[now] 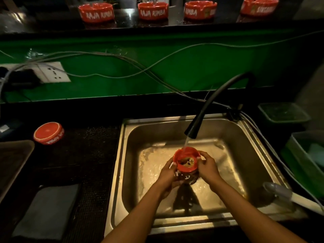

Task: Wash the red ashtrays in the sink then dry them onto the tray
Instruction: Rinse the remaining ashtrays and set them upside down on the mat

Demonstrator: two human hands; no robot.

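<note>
A red ashtray point(186, 161) is held tilted over the steel sink point(250, 142), with water from the black faucet point(192, 131) running into it. My left hand point(169, 176) grips its left side and underside. My right hand point(208, 168) holds its right rim. Another red ashtray point(48, 132) lies upside down on the dark counter left of the sink. Several more red ashtrays stand on the high shelf at the back, among them one point(96, 12), another point(153, 10) and a third point(200, 10). A dark tray point(15, 160) shows at the far left edge.
A grey cloth point(47, 211) lies on the counter at front left. Cables point(122, 62) hang across the green wall, and a socket strip point(50, 71) sits at left. Green bins point(284, 114) stand right of the sink. A grey-handled tool point(289, 195) rests on the sink's right rim.
</note>
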